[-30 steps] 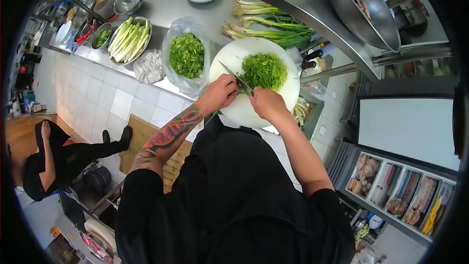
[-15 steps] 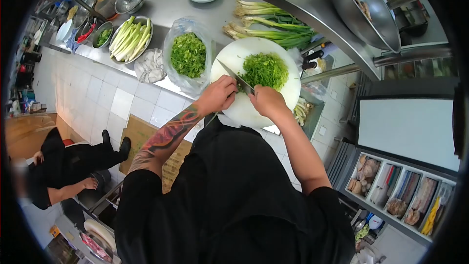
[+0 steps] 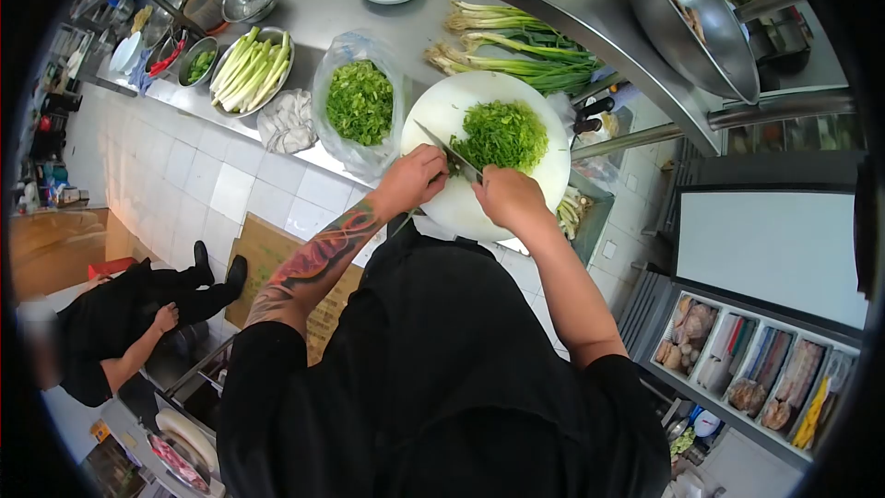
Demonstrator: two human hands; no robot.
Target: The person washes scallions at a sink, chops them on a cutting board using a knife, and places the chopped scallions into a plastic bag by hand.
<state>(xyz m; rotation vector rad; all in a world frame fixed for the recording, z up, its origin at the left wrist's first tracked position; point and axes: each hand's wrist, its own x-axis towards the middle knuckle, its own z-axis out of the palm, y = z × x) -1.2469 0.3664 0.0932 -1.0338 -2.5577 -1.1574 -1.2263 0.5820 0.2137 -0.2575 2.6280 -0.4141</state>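
On the round white cutting board [image 3: 470, 212], my right hand [image 3: 510, 196] is closed round the handle of a kitchen knife [image 3: 452, 151]. Its blade slants up and left, just beside the fingers of my left hand [image 3: 412, 177]. Those curled fingers press down on scallion greens [image 3: 408, 219], whose thin ends stick out below the hand toward my apron. A heap of finely cut scallion [image 3: 505, 135] lies beyond the blade. Left of the board stands a clear plastic bag [image 3: 322, 97], open at the top, with more chopped scallion [image 3: 360, 103] inside.
Whole scallions [image 3: 516, 46] lie behind the board. A crumpled cloth [image 3: 287, 122] and a bowl of pale stalks [image 3: 251, 74] are left of the bag. A large wok [image 3: 687, 28] sits on the overhead shelf. A seated person [image 3: 138, 323] is at the left.
My hands and the knife keep nearly the same pose at the board. The view has shifted slightly. The seated person's arms have moved.
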